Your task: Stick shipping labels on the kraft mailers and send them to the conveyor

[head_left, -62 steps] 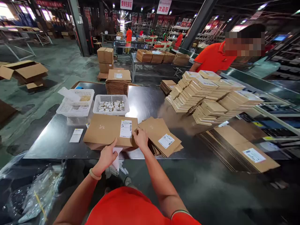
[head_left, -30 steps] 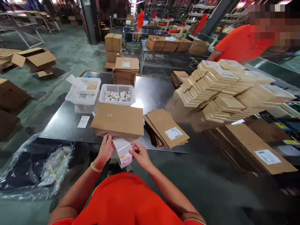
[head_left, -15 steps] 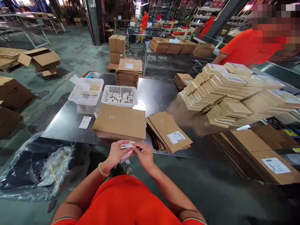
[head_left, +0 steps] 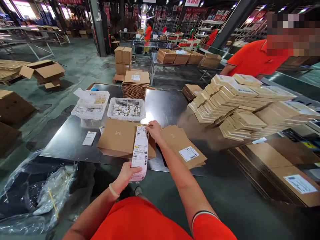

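A long strip of printed shipping labels (head_left: 140,151) is stretched between my two hands. My left hand (head_left: 128,172) is closed on its lower end, near the table's front edge. Farther off, my right hand (head_left: 154,130) pinches the top end above the right part of a brown cardboard carton (head_left: 117,135). Several flat cardboard pieces (head_left: 181,141) lie just right of that carton, the top one bearing a white label (head_left: 188,153). To the left, a small stack of white cards (head_left: 89,138) rests on the metal table (head_left: 67,143).
Behind the carton stand a white basket of small bottle-like items (head_left: 127,109) and another white basket (head_left: 91,106). Flattened cartons (head_left: 136,83) are piled at the back. Stacked boxes (head_left: 232,100) fill the right, where a co-worker in orange (head_left: 252,60) stands. A plastic bag (head_left: 45,196) lies lower left.
My right hand has moved up and away from my left, drawing the label strip out to full length over the carton. The left hand has dropped slightly, and the view has tilted up.
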Action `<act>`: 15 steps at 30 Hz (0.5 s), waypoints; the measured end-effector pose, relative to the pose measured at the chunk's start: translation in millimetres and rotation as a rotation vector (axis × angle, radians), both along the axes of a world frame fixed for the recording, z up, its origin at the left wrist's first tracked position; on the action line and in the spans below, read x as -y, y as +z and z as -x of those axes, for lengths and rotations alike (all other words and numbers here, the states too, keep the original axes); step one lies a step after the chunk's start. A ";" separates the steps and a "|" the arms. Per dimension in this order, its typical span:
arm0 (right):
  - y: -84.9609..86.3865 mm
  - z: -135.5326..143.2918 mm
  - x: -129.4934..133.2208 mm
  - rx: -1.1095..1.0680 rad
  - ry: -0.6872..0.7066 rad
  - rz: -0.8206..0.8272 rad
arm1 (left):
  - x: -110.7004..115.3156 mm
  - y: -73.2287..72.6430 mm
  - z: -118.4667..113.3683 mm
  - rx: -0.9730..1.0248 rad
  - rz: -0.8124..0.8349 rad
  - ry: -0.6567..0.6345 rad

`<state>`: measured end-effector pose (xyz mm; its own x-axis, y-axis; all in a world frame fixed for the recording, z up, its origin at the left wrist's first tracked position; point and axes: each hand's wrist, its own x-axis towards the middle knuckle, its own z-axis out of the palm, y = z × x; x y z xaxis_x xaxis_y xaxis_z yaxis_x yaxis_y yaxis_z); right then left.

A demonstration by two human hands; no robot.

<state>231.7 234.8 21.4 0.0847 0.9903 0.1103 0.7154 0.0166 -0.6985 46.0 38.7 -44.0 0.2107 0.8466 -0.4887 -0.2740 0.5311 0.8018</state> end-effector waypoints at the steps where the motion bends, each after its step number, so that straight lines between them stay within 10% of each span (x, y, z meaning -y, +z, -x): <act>1: -2.7 0.4 -5.1 0.055 -0.004 0.041 | -0.2 -6.0 0.5 -0.013 0.000 0.006; 8: -13.7 32.6 21.2 0.393 0.016 -0.118 | 22.6 -46.6 31.0 -0.116 -0.153 -0.229; 12: -24.2 53.4 32.2 0.395 0.340 -0.009 | 15.2 -28.1 41.9 -0.277 -0.316 -0.302; 15: -24.7 29.2 34.0 0.368 0.089 0.045 | -5.6 1.9 41.2 -0.414 -0.457 -0.277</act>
<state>202.5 200.8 -3.3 -0.0388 0.9965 0.0739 0.9157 0.0651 -0.3966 4.7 44.4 -42.1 0.3221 0.9291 -0.1819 0.2015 0.1204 0.9721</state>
